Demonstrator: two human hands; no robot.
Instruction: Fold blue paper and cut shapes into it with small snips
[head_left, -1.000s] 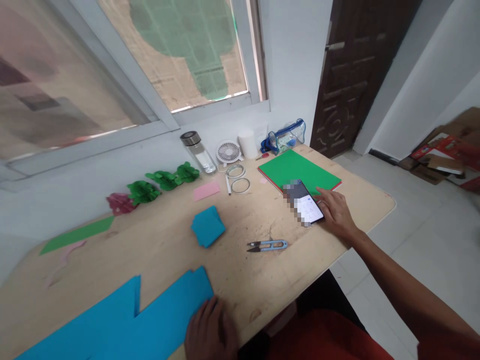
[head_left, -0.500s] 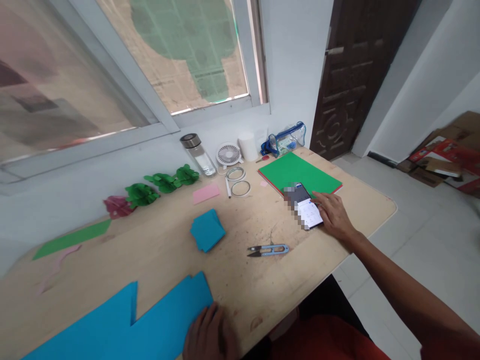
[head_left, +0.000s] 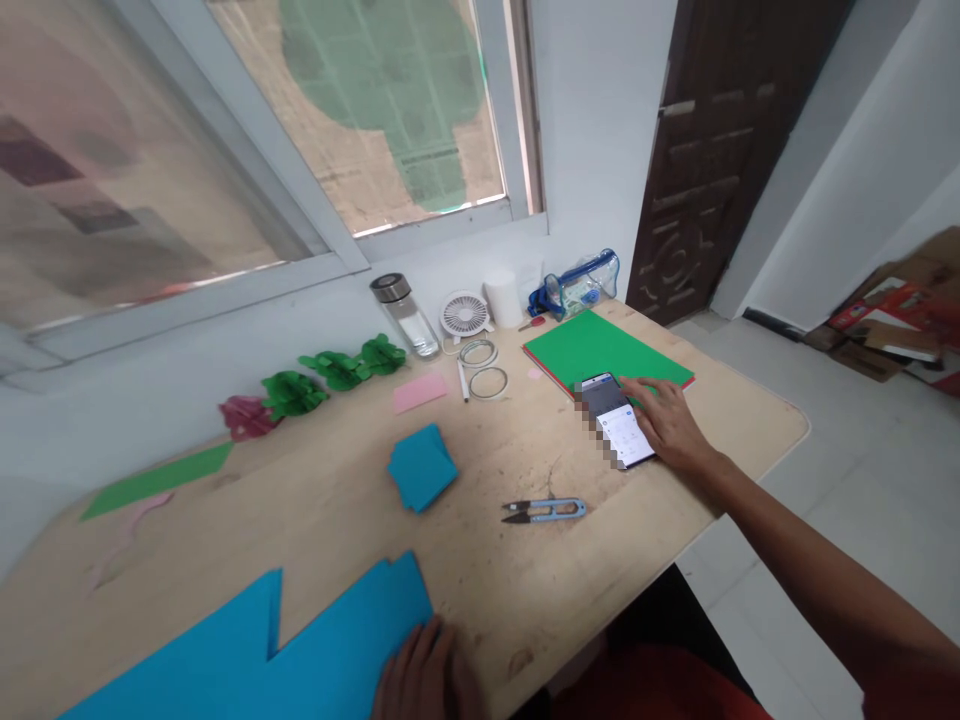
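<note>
My right hand [head_left: 670,420] rests over the right side of a phone [head_left: 616,420] with a lit screen. Its index finger reaches to the phone's upper edge, and the fingers are apart. The phone lies on the table, its top against a stack of green paper [head_left: 600,350]. At the bottom, my left hand [head_left: 427,672] lies with bent fingers over the edge of large blue paper sheets [head_left: 352,630]; the thumb side is partly cut off. Between the hands lie thread snips [head_left: 544,511] and a small pile of blue paper pieces [head_left: 422,468].
Along the wall stand a glass bottle [head_left: 409,315], a small white fan [head_left: 464,315], a white roll [head_left: 504,297] and a clear pouch [head_left: 585,285]. Green paper flowers [head_left: 337,368], pink paper [head_left: 420,392], a pen [head_left: 463,380] and wire rings [head_left: 488,382] lie before them.
My right index finger has moved up along the phone toward its top edge, and the screen's contents differ slightly. The left hand stays on the blue sheets. The whole view has shifted slightly.
</note>
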